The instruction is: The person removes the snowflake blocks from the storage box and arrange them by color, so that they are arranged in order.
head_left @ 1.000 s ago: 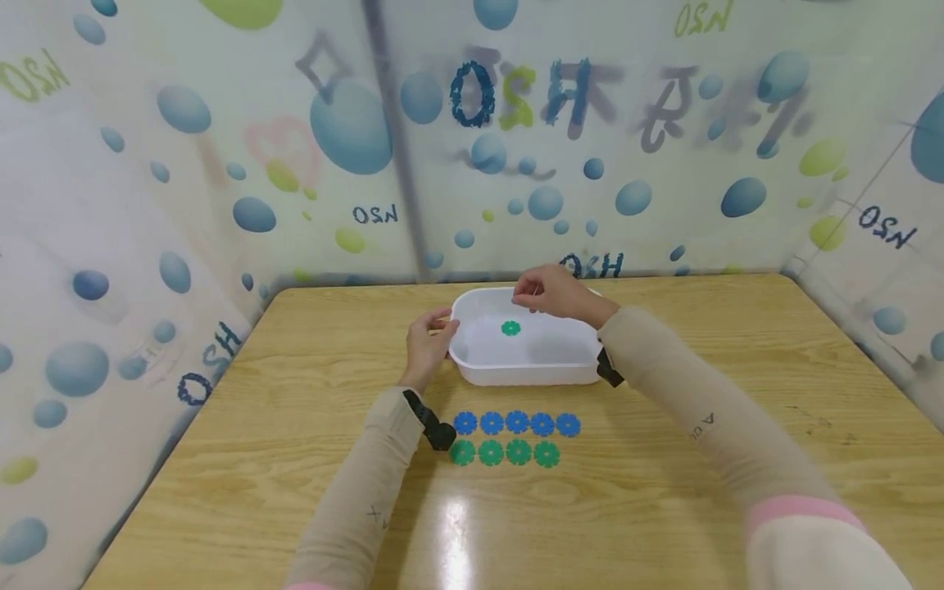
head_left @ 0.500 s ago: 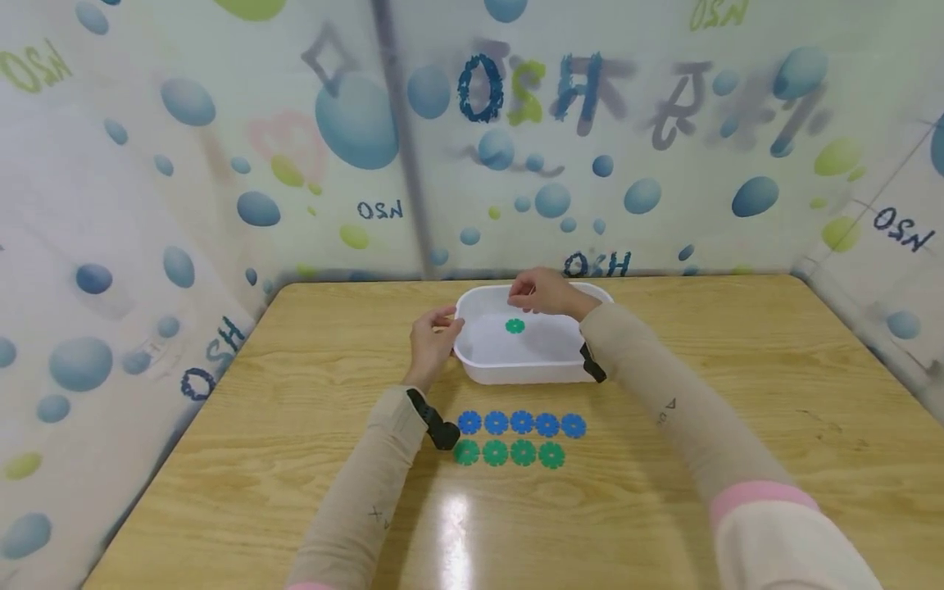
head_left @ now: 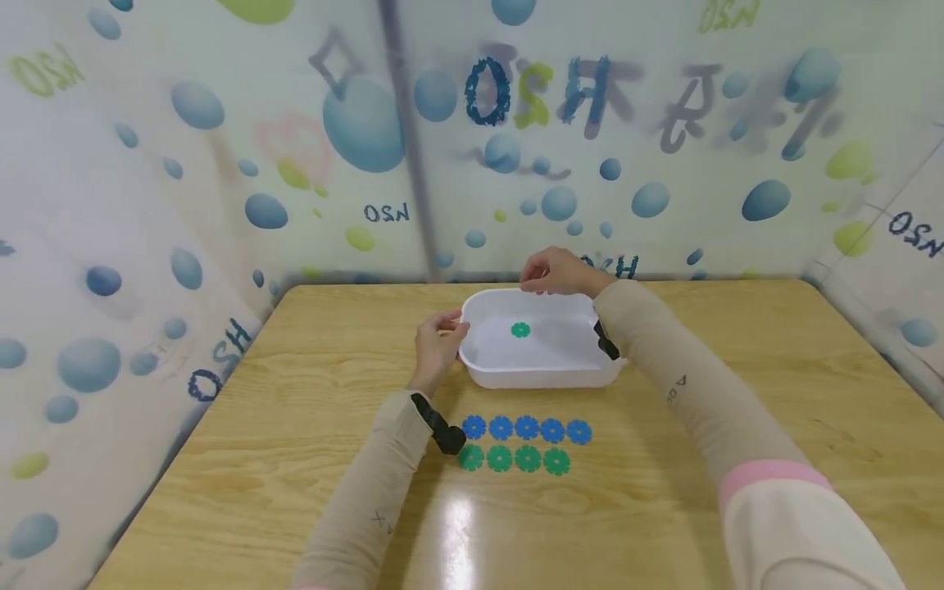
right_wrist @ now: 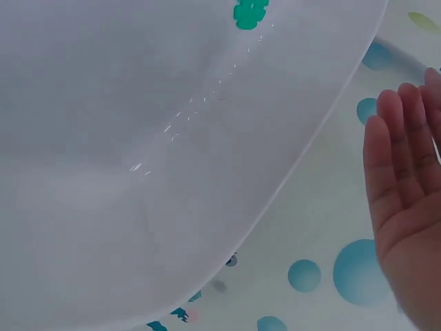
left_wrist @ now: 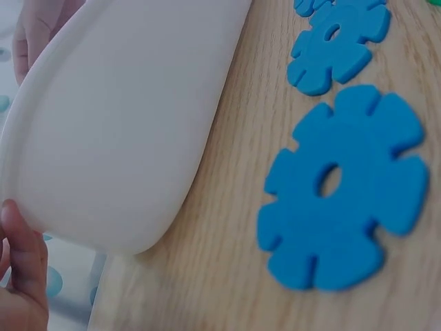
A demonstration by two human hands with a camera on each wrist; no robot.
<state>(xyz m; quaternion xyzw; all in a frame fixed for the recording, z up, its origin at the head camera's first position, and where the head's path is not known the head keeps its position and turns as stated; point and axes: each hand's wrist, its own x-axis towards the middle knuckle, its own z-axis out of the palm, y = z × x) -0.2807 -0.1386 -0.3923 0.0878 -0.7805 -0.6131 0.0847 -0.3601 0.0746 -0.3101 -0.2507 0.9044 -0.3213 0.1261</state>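
A white plastic basin (head_left: 546, 378) stands near the back of the table, with one green notched disc (head_left: 520, 329) inside. My left hand (head_left: 437, 348) holds its left rim, thumb at the edge. In the left wrist view, fingertips (left_wrist: 21, 241) press the basin's rim. My right hand (head_left: 556, 272) hovers over the far rim, thumb and index close together with bent fingers. The right wrist view has its fingers (right_wrist: 406, 152) beside the rim, the index and thumb mostly out of frame; I cannot tell whether they pinch anything.
In front of the basin, several blue notched discs (head_left: 527, 427) lie in a row. Several green notched discs (head_left: 527, 459) form a second row nearer me. The wooden table (head_left: 332, 352) meets a bubble-patterned wall (head_left: 332, 147) at the back.
My right hand has risen from over the basin's inside to above its far rim. My left hand stays on the left rim. The head view has shifted slightly.
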